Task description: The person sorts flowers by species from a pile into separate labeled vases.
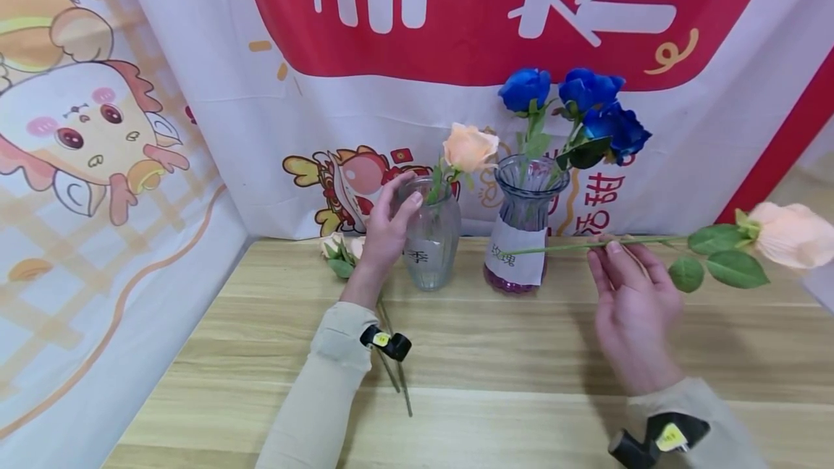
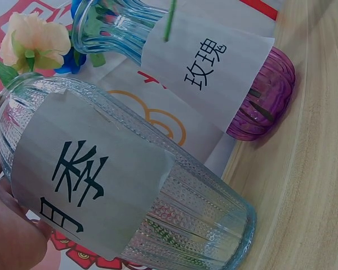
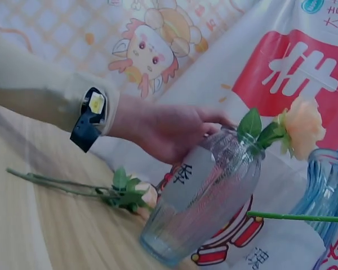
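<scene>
My left hand [image 1: 386, 230] grips a clear glass vase [image 1: 438, 248] near its rim, fingers around the neck. A paper label [image 2: 90, 174] with black characters is stuck on this vase. One peach rose [image 1: 469, 148] stands in it. My right hand [image 1: 635, 310] pinches the green stem of another peach rose [image 1: 791, 236], held nearly level, with the bloom out to the right and the stem end pointing left. That stem [image 3: 296, 216] crosses in front of the second vase in the head view.
A second glass vase [image 1: 524, 201], blue above and purple below, holds several blue roses [image 1: 589, 89] and bears a paper label [image 1: 521, 259]. Cut pale roses [image 3: 127, 192] lie on the wooden table [image 1: 495, 382], partly hidden by my left forearm. A printed cloth [image 1: 215, 93] hangs behind.
</scene>
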`<state>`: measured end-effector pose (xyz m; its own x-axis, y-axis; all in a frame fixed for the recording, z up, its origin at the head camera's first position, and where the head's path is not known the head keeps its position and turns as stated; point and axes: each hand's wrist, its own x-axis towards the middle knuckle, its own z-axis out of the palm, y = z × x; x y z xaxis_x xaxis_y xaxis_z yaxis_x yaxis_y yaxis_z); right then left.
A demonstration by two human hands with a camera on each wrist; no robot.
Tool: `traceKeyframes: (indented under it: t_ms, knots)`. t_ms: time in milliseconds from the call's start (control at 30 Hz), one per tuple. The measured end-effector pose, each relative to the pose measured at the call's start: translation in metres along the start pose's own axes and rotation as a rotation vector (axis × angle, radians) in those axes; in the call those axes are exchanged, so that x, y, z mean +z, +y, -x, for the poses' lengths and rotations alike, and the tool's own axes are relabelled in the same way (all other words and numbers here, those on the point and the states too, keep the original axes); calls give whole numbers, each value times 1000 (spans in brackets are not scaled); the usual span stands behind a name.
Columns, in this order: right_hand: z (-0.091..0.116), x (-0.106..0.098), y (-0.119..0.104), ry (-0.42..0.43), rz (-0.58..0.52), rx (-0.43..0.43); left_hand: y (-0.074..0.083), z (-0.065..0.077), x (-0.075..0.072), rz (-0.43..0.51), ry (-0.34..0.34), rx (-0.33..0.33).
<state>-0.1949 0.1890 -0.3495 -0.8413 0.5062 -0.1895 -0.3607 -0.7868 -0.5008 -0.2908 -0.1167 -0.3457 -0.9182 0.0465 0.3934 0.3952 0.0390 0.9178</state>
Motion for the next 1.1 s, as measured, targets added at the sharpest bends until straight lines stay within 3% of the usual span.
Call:
traceKeyframes:
  t_ms: [633,1100]
  knots:
    - [29,53,28,-151,-54,-102,1,0,0,41,0,-14]
    - [42,79,58,-187,-46,-190,-1,-2,0,38,-2,-3]
